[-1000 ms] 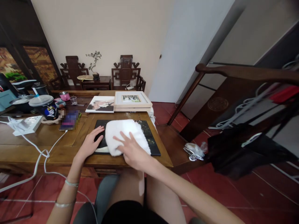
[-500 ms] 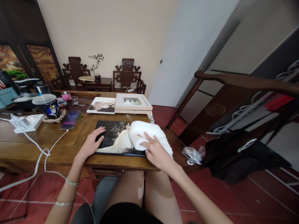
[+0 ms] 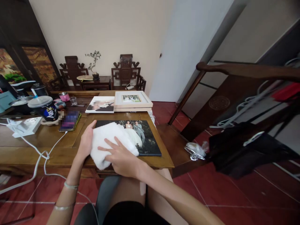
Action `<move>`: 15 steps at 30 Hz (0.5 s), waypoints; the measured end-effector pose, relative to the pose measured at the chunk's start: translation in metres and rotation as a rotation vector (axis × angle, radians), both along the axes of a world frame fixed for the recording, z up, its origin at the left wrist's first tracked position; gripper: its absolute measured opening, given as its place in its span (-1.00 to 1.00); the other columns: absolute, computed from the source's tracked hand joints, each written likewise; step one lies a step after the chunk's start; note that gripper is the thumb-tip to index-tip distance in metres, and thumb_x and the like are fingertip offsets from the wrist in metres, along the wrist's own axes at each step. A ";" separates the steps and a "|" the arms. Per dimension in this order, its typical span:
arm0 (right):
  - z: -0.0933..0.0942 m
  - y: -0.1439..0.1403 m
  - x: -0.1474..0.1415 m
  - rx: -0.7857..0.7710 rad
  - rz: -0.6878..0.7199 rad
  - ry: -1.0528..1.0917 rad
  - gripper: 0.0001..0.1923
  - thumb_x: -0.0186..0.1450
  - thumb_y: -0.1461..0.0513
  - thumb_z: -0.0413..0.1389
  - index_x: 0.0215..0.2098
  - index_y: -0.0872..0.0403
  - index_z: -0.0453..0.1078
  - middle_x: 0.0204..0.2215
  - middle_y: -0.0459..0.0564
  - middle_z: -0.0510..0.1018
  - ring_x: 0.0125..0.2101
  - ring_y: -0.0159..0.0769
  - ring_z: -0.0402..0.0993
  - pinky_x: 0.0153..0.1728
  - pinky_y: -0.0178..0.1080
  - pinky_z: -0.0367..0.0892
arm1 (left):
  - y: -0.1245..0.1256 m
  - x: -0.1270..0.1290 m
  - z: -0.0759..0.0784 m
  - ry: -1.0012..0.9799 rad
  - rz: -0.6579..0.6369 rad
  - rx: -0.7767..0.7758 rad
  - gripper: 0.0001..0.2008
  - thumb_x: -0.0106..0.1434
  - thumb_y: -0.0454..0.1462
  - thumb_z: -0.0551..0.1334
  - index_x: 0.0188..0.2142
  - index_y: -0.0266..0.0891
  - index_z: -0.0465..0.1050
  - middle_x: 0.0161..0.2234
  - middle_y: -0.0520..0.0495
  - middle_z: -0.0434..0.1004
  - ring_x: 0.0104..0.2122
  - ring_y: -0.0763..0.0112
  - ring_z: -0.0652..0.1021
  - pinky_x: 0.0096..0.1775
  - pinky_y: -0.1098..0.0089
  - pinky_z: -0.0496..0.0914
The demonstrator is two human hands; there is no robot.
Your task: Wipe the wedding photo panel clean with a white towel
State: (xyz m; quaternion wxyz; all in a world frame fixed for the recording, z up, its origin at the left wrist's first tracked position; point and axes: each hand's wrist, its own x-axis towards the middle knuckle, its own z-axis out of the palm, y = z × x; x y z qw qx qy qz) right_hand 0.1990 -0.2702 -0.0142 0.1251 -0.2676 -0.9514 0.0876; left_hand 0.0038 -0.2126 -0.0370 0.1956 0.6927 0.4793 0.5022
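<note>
Head view: a white cloth is pressed flat on the left part of a dark photo print by the open right hand, fingers spread. The print's left edge is steadied by the left hand, loosely open. Wiping is judged partway done: the right part lies uncovered, glossy, and the left is hidden.

Hidden and unclear parts, head view

The white fluffy cloth covers the lower left of the dark glossy photo print, and the left hand is partly tucked behind it. A pixelated patch blurs the phone at left and the face area of the unframed photo. Both forearms run off the bottom edge.
</note>
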 end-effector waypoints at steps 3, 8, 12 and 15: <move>0.001 -0.017 0.029 -0.088 -0.033 0.018 -0.54 0.00 0.48 -0.06 -0.21 0.07 0.46 0.22 -0.09 0.22 0.29 -0.04 -0.19 0.23 0.23 -0.26 | 0.001 0.003 -0.002 0.128 -0.030 0.023 -0.52 0.38 -0.08 -0.10 0.13 -0.29 0.28 0.19 -0.18 0.26 0.19 0.29 0.26 0.22 0.21 0.08; 0.000 -0.023 0.077 -0.127 -0.252 0.054 -0.48 -0.07 0.52 -0.11 -0.24 0.07 0.46 0.22 -0.05 0.23 0.29 -0.09 -0.14 0.25 0.18 -0.21 | 0.001 0.005 -0.003 0.286 -0.090 0.016 -0.59 0.33 -0.10 0.04 0.05 -0.24 0.38 0.17 -0.15 0.29 0.20 0.23 0.26 0.21 0.15 0.12; -0.006 0.012 0.090 -0.121 -0.400 0.073 -0.45 0.00 0.51 -0.13 -0.11 0.12 0.43 0.18 0.08 0.29 0.28 -0.08 -0.12 0.22 0.20 -0.18 | 0.001 0.004 -0.005 0.304 -0.109 -0.017 -0.60 0.32 -0.11 0.05 0.02 -0.24 0.42 0.10 -0.14 0.39 0.14 0.22 0.35 0.18 0.15 0.18; -0.004 0.053 0.074 -0.178 -0.460 0.107 -0.43 0.06 0.49 -0.14 -0.01 0.13 0.38 0.08 0.10 0.41 0.26 -0.03 -0.04 0.18 0.26 -0.15 | 0.003 0.003 -0.006 0.313 -0.107 -0.043 -0.60 0.31 -0.11 0.06 0.00 -0.27 0.45 0.07 -0.16 0.42 0.13 0.22 0.37 0.18 0.14 0.19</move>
